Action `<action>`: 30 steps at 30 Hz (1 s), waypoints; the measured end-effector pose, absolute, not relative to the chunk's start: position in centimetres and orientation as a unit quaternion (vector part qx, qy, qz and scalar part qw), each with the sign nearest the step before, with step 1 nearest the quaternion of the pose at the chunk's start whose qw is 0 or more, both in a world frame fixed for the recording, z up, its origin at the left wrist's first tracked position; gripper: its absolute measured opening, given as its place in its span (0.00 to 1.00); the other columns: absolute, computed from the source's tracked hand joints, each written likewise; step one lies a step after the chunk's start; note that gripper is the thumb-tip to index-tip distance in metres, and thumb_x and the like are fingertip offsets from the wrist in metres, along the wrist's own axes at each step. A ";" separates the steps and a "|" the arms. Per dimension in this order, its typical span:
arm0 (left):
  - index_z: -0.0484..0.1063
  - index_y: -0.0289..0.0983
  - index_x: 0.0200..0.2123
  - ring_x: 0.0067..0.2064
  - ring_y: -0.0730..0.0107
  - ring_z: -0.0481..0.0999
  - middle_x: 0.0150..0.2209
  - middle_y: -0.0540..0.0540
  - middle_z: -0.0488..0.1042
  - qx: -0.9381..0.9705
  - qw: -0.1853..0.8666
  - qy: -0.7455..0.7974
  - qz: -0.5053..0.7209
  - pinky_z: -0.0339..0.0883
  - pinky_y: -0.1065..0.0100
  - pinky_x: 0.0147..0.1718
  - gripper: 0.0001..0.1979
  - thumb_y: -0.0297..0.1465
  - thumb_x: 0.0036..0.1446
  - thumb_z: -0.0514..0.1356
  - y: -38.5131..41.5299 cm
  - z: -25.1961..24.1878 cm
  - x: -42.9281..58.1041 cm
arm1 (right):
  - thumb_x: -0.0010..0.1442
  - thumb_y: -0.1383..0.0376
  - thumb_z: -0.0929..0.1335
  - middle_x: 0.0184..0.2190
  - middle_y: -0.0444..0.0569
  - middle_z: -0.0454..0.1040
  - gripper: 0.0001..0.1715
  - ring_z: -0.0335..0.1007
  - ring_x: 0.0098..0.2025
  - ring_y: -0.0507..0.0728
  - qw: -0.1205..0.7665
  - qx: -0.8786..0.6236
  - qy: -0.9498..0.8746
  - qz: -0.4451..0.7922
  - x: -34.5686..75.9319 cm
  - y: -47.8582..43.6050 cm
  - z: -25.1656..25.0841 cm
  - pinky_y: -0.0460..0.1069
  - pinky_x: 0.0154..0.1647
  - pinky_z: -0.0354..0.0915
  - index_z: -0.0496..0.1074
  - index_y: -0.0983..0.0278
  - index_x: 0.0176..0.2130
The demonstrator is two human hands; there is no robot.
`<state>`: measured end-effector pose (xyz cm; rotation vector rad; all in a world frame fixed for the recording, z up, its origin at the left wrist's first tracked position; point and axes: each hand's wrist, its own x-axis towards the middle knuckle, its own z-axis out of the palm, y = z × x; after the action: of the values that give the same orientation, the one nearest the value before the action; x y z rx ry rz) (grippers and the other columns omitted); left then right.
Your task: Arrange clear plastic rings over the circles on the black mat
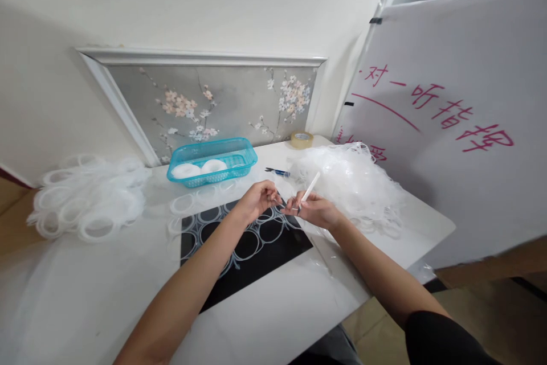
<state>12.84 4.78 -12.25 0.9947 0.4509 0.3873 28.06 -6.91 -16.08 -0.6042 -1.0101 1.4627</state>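
My left hand point(260, 199) is closed in a pinch above a black mat point(269, 259), and what its fingers hold is too small to make out. My right hand point(317, 210) faces it, fingers curled around a slim white pen-like tool point(311, 186) that points up and away. Only a small gap separates the fingertips of both hands. Under them, several clear plastic rings point(248, 244) lie spread over the mat, partly hidden by my left forearm. More translucent rings lie on the white table just behind the mat.
A blue plastic basket point(179, 154) holding white rings stands against the wall. Piles of translucent plastic rings point(89, 200) and tangled clear plastic trimmings point(350, 183) lie left and right. A tape roll point(301, 139) and a dark small tool point(277, 172) sit behind my hands. A whiteboard point(470, 194) borders the right.
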 end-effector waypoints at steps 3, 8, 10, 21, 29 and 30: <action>0.61 0.35 0.14 0.24 0.72 0.71 0.16 0.51 0.64 0.464 0.839 0.198 0.205 0.65 0.70 0.32 0.12 0.28 0.46 0.57 4.5 -12.1 12.9 | 0.53 0.63 0.72 0.35 0.49 0.75 0.05 0.69 0.43 0.56 0.594 -0.262 -0.431 0.626 28.0 -7.0 -15.9 0.57 0.56 0.59 0.77 0.63 0.30; 0.64 0.34 0.16 0.23 0.73 0.70 0.18 0.50 0.66 0.438 0.851 0.197 0.211 0.66 0.71 0.30 0.12 0.29 0.50 0.57 4.8 -11.7 12.9 | 0.53 0.64 0.72 0.41 0.49 0.75 0.04 0.67 0.50 0.57 0.611 -0.265 -0.416 0.619 27.9 -7.0 -15.7 0.57 0.58 0.58 0.77 0.62 0.31; 0.65 0.34 0.18 0.22 0.74 0.70 0.17 0.50 0.67 0.422 0.857 0.204 0.216 0.66 0.71 0.28 0.11 0.28 0.51 0.57 5.1 -11.5 12.7 | 0.53 0.64 0.72 0.44 0.48 0.74 0.03 0.66 0.53 0.58 0.618 -0.272 -0.408 0.614 27.8 -7.0 -15.6 0.58 0.60 0.56 0.77 0.61 0.31; 0.75 0.31 0.36 0.35 0.66 0.80 0.38 0.39 0.79 0.387 0.839 0.262 0.277 0.71 0.69 0.39 0.09 0.30 0.58 0.58 5.5 -10.5 12.3 | 0.51 0.62 0.73 0.49 0.47 0.73 0.05 0.68 0.51 0.59 0.637 -0.318 -0.371 0.597 28.1 -6.8 -15.9 0.58 0.57 0.60 0.77 0.60 0.31; 0.75 0.34 0.42 0.44 0.58 0.77 0.52 0.38 0.72 0.403 0.853 0.231 0.239 0.71 0.59 0.44 0.14 0.34 0.60 0.54 5.1 -10.1 12.2 | 0.50 0.62 0.74 0.48 0.48 0.73 0.07 0.69 0.48 0.58 0.635 -0.330 -0.381 0.585 27.9 -6.8 -15.8 0.57 0.55 0.62 0.76 0.61 0.31; 0.75 0.35 0.43 0.44 0.58 0.77 0.52 0.39 0.72 0.404 0.853 0.230 0.237 0.71 0.58 0.44 0.13 0.34 0.60 0.55 5.0 -10.1 12.2 | 0.51 0.62 0.73 0.48 0.48 0.73 0.06 0.70 0.48 0.58 0.637 -0.330 -0.382 0.583 27.9 -6.8 -15.8 0.57 0.54 0.62 0.76 0.61 0.31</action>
<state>12.19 5.02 -10.07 0.8496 0.4843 0.4992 27.88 -6.82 -15.75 -0.7532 -0.8714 1.3319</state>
